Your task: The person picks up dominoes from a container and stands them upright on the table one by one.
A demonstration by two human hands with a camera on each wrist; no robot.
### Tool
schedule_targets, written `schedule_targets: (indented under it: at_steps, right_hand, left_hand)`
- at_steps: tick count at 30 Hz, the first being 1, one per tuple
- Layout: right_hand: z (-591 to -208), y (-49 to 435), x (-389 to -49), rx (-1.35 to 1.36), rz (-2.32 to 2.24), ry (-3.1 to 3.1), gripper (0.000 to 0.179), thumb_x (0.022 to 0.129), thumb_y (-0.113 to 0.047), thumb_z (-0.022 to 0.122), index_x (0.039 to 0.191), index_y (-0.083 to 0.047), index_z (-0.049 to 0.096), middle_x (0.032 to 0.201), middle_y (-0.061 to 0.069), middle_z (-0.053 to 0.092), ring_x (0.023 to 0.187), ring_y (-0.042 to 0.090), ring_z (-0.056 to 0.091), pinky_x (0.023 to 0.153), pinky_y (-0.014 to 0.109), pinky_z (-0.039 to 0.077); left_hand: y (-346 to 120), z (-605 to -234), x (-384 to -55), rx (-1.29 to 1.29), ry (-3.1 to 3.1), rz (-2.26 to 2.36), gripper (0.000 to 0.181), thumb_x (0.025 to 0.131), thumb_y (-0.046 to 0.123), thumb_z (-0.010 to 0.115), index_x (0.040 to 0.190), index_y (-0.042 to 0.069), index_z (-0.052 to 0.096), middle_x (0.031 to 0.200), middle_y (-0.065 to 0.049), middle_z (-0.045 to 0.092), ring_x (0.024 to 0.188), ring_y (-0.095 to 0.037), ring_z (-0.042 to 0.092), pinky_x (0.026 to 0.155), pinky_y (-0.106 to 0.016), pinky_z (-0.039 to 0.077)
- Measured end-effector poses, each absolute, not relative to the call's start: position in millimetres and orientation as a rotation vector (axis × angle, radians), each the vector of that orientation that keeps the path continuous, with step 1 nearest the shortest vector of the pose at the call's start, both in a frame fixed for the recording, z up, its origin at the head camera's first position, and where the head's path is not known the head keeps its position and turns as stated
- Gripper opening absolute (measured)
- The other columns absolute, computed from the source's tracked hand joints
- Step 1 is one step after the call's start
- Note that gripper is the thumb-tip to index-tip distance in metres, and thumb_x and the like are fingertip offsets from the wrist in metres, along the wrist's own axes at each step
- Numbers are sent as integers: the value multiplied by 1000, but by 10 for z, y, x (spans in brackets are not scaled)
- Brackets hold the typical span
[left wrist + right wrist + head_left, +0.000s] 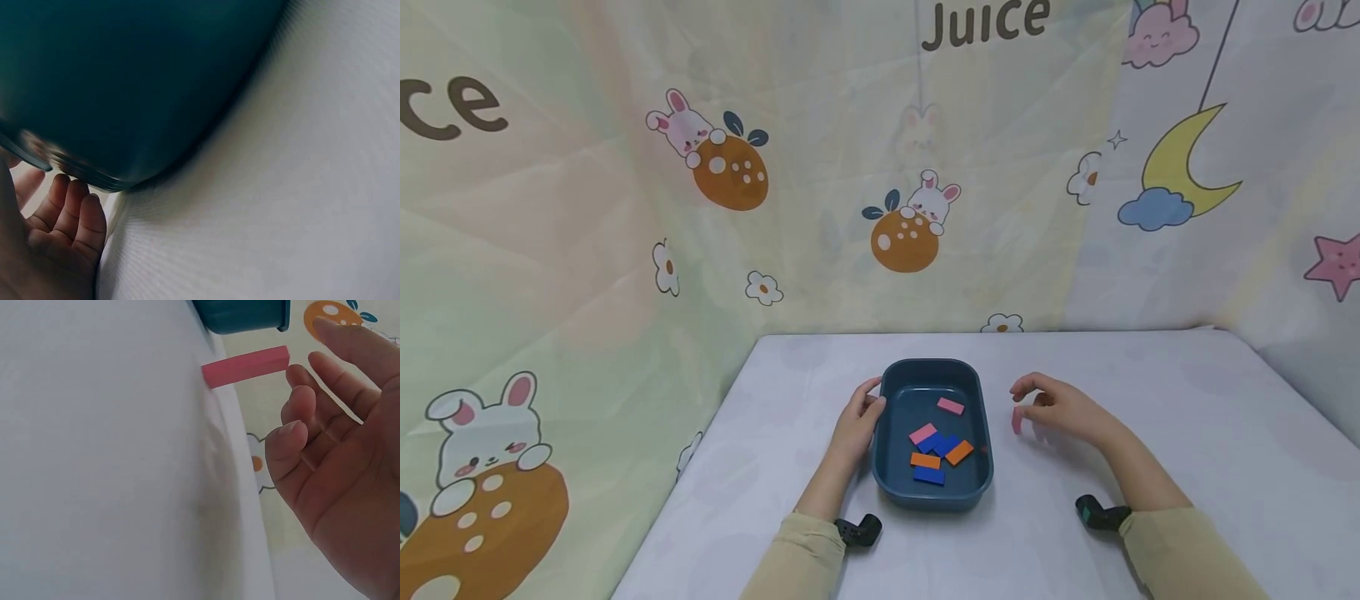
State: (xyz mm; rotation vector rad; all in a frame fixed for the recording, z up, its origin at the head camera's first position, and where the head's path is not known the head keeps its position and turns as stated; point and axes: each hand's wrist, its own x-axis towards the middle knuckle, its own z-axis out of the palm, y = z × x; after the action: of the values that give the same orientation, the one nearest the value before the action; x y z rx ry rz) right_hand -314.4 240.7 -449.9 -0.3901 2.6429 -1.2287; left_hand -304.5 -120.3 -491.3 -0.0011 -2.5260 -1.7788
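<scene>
A dark teal plastic tub [886, 467] stands on the white table, with several small flat blocks in pink, blue and orange lying in it. My left hand [856, 423] rests against the tub's left outer side; in the left wrist view its fingers [90, 225] bend loosely near the rim. Right of the tub, a pink block [1017, 421] stands upright on one end. My right hand [1063, 408] is beside that block with fingers loosely bent. In the right wrist view the fingertips are close to the top of the pink block, and the thumb [350, 347] is apart from it.
The white table [1187, 417] reaches back to a printed cloth backdrop [820, 250] with rabbits, oranges and a moon. A black wrist camera [859, 531] sits on the left wrist, and another black camera [1101, 514] on the right.
</scene>
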Motion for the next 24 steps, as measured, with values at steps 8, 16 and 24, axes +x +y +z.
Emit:
schedule_targets:
  at_steps: [8,16,24]
  right_hand:
    - [-4254,2287,-3213,-485,-1256,2641,46,91,-41,69,126,-15,56,125,15,58,83,30,57,67,34,50]
    - [-3972,1980,-3321,-566,-1232,2615,39,90,-38,70,123,-18,60,115,10,62,80,31,58,69,37,51]
    - [-3893,1554,-3433,-682,-1196,2486,32,90,-39,69,119,-24,64,120,6,64,87,29,61,74,37,53]
  left_hand:
    - [-1205,-4904,-3039,5,-2532,-1766,41,99,42,52,140,39,50,112,-2,62,99,-20,56,87,-38,47]
    - [-1210,-4898,-3038,-10,-2544,-1743,41,99,42,52,141,38,50,112,-3,62,100,-20,57,89,-40,48]
    - [-1212,-4913,-3048,-11,-2534,-1743,41,100,41,52,141,37,50,111,-3,62,97,-19,57,83,-36,47]
